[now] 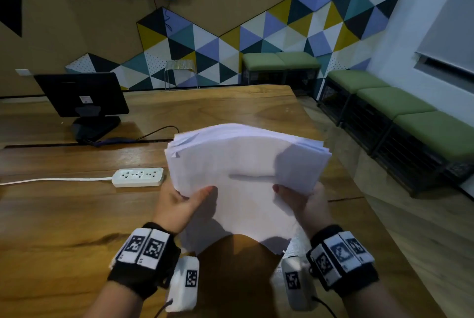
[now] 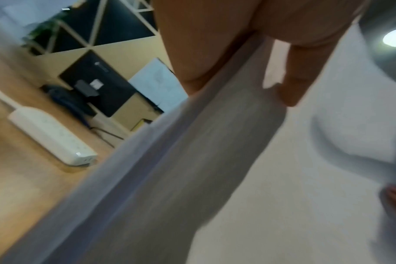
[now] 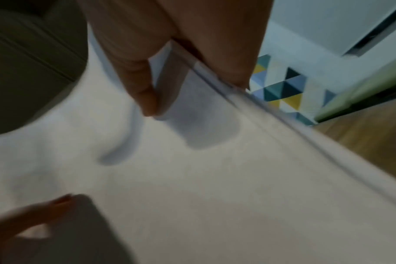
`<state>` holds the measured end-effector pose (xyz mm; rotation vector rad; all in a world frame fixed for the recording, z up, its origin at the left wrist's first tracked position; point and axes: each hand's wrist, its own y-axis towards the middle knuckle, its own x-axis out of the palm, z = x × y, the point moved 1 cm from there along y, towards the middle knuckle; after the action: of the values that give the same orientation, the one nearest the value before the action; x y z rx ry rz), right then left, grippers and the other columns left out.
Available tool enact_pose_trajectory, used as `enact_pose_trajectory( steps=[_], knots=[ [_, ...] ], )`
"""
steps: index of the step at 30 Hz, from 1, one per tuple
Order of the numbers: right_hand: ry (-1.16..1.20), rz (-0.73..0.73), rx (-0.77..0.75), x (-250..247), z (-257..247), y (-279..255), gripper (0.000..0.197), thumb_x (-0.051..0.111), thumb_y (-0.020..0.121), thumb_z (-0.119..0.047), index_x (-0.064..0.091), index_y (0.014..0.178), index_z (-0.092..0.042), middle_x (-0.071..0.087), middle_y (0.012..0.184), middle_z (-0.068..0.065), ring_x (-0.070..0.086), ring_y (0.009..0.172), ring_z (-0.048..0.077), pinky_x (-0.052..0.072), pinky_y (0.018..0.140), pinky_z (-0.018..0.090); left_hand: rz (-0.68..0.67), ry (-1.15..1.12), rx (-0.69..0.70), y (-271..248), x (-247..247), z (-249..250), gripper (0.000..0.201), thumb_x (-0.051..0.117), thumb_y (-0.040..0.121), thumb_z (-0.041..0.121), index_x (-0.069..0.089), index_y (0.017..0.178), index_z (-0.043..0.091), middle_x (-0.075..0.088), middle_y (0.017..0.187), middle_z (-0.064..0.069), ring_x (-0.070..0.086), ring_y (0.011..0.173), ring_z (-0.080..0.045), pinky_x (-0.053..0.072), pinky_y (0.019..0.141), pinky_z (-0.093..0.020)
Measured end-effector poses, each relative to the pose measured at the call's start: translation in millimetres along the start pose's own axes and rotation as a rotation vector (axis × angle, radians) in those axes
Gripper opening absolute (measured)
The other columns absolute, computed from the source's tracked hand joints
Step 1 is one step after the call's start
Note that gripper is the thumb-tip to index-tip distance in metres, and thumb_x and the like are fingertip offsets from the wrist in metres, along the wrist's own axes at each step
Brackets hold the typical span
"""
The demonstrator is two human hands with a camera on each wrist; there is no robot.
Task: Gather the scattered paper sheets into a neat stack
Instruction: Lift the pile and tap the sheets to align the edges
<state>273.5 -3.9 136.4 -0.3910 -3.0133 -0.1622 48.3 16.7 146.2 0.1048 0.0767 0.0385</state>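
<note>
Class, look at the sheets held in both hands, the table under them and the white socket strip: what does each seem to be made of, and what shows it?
Sheets: thin white matte paper; they bend and their edges fan.
Table: apparently wood with a smooth sheen; brown grain lines show.
Socket strip: probably hard, smooth white plastic; moulded body with socket holes.

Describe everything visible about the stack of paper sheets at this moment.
The stack of paper sheets is plain white, fairly thick, and held above the wooden table, tilted up away from the person. The left hand grips its near left edge and the right hand its near right edge, thumbs on top. Its edges are not flush: sheets fan out at the far corners, and a loose sheet droops at the near edge between the hands.
</note>
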Motion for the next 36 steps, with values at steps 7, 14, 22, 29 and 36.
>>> enact_pose_trajectory(
  steps=[7, 14, 22, 29, 36],
  knots=[
    [0.028, 0.006, 0.009, -4, 10, 0, 0.019, 0.063, 0.074, 0.014, 0.058, 0.078, -0.003, 0.065, 0.06, -0.005, 0.059, 0.059, 0.003, 0.053, 0.054, 0.019, 0.014, -0.098, -0.047, -1, -2, -10, 0.024, 0.07, 0.073, 0.003, 0.062, 0.089, 0.019, 0.067, 0.09, -0.006, 0.064, 0.086, -0.019, 0.053, 0.069, -0.029],
    [0.07, 0.064, 0.055, 2, 23, -6, 0.025, 0.059, 0.074, 0.019, 0.058, 0.069, -0.005, 0.06, 0.064, -0.001, 0.058, 0.065, 0.007, 0.054, 0.06, 0.018, 0.027, -0.012, -0.045, -8, 8, -23, 0.024, 0.062, 0.083, 0.006, 0.054, 0.079, 0.029, 0.061, 0.081, 0.001, 0.058, 0.08, -0.013, 0.048, 0.068, -0.027],
    [-0.218, 0.18, 0.011, -7, 40, -10, 0.045, 0.075, 0.07, -0.008, 0.054, 0.104, -0.03, 0.06, 0.104, 0.001, 0.057, 0.102, 0.021, 0.052, 0.084, 0.037, -0.008, 0.027, -0.07, -8, 5, -34, 0.006, 0.065, 0.079, 0.017, 0.063, 0.081, 0.023, 0.07, 0.076, 0.006, 0.066, 0.075, -0.013, 0.05, 0.066, -0.022],
    [0.459, 0.155, 0.522, -25, 67, -25, 0.095, 0.086, 0.048, -0.019, 0.041, 0.131, -0.012, 0.055, 0.131, 0.02, 0.06, 0.109, 0.033, 0.054, 0.084, 0.05, 0.123, -0.347, -0.334, -11, 10, -31, 0.054, 0.069, 0.077, 0.019, 0.052, 0.101, -0.026, 0.064, 0.074, -0.038, 0.067, 0.074, -0.041, 0.055, 0.087, -0.033],
    [0.417, 0.051, 0.36, -63, 66, -1, 0.056, 0.094, 0.032, -0.021, 0.075, 0.083, -0.009, 0.076, 0.088, 0.007, 0.071, 0.081, 0.024, 0.059, 0.071, 0.035, -0.023, -0.748, -0.372, 5, -25, -39, 0.074, 0.092, 0.028, 0.026, 0.064, 0.095, 0.013, 0.076, 0.076, -0.004, 0.071, 0.058, -0.016, 0.056, 0.047, -0.026]
  ],
)
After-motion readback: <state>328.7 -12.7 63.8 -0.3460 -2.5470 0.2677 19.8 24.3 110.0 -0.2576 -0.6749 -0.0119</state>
